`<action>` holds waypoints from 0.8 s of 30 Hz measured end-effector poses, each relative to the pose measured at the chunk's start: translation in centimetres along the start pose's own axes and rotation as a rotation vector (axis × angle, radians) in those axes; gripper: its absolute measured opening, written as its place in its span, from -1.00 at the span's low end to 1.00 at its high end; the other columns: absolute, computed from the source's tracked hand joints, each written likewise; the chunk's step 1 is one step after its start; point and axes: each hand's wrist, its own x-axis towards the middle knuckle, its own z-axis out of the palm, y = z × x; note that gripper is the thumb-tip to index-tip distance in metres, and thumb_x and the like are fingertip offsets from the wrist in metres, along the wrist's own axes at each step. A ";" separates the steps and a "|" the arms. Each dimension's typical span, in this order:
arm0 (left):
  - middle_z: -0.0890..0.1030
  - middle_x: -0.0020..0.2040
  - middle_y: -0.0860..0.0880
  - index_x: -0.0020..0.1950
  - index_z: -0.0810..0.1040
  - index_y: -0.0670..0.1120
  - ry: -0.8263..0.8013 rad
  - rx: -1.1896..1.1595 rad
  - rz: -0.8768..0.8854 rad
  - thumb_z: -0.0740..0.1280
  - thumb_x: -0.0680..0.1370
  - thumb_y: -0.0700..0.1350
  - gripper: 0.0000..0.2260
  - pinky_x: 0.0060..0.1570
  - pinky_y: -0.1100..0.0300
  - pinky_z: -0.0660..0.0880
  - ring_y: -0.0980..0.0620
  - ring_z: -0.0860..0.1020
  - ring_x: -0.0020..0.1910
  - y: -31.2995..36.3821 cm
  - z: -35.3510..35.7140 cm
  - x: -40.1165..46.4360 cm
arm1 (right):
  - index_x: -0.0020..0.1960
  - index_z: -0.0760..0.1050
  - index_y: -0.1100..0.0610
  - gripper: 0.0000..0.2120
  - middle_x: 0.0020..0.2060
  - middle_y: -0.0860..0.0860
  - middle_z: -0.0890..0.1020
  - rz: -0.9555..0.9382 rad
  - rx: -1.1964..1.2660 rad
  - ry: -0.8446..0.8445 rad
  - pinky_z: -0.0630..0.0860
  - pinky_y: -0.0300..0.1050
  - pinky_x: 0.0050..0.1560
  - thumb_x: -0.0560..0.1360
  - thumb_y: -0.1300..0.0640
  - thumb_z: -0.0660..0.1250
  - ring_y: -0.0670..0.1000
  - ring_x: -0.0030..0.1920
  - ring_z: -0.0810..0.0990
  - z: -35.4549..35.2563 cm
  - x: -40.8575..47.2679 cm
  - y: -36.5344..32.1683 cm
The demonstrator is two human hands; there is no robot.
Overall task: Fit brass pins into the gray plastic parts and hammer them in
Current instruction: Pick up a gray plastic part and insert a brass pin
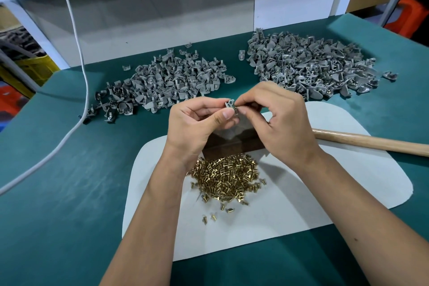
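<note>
1. The counter (69, 193) has a green top; a white sheet (290, 204) lies under and nearer than the hands.
2. Two piles of gray parts lie beyond the hands: the right pile (311, 65) beyond the right hand, the left pile (167, 79) beyond the left hand.
3. A wooden handle (371, 140) lies right of the right hand, its long axis running left to right across the sheet.
4. A dark block (232, 141) sits on the sheet directly under the hands, partly hidden.
5. A heap of pins (227, 174) lies on the sheet between the wrists, just nearer than the block.
6. The left hand (195, 127) is curled, thumb and fingertips pinching a part (229, 103) held above the block.
7. The right hand (278, 121) is curled too, its fingertips meeting the part from the right; whether they grip a pin cannot be told.
8. The part's holed end points up and away; its long axis is too hidden to judge.
</note>
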 end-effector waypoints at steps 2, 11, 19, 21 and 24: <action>0.73 -0.10 -0.24 0.00 0.74 -0.17 0.001 0.000 -0.010 0.51 0.44 -0.19 -0.84 -0.15 0.16 0.68 -0.12 0.73 -0.18 0.1 0.0 0.0 | -0.03 0.64 0.25 -0.97 -0.13 -0.02 0.60 0.001 -0.021 0.000 0.45 -0.25 0.00 0.56 0.29 0.42 -0.05 -0.08 0.53 0.1 0.0 0.0; 0.76 0.01 -0.06 0.14 0.69 -0.13 0.010 0.241 0.174 0.58 0.39 -0.36 -0.64 0.04 0.14 0.65 -0.02 0.73 -0.02 0.1 0.9 0.0 | -0.05 0.61 0.21 -0.95 -0.18 -0.03 0.60 0.163 0.006 0.023 0.42 -0.33 -0.08 0.58 0.26 0.38 -0.08 -0.15 0.53 0.4 -0.1 -0.1; 0.75 -0.09 -0.14 0.01 0.71 -0.19 0.146 0.228 0.125 0.59 0.37 -0.39 -0.74 0.06 -0.01 0.67 -0.11 0.74 -0.07 -0.4 1.8 0.1 | -0.05 0.61 0.23 -0.96 -0.17 -0.01 0.62 0.199 -0.002 0.049 0.42 -0.37 -0.09 0.57 0.29 0.39 -0.09 -0.15 0.54 1.0 -0.2 -0.7; 0.75 -0.10 -0.15 -0.02 0.71 -0.20 0.155 0.215 0.105 0.58 0.37 -0.40 -0.76 0.05 0.01 0.66 -0.09 0.74 -0.09 -0.5 2.0 0.0 | -0.06 0.62 0.23 -0.97 -0.17 0.00 0.63 0.215 0.001 0.058 0.47 -0.31 -0.09 0.55 0.30 0.40 -0.07 -0.15 0.56 1.0 -0.2 -0.8; 0.76 -0.12 -0.12 -0.07 0.72 -0.14 0.158 0.216 0.085 0.57 0.37 -0.42 -0.75 0.01 0.10 0.66 -0.04 0.73 -0.11 -0.5 2.2 0.0 | -0.08 0.62 0.22 -0.97 -0.20 -0.02 0.63 0.240 -0.014 0.070 0.49 -0.29 -0.10 0.53 0.31 0.41 -0.07 -0.18 0.57 1.0 -0.3 -0.9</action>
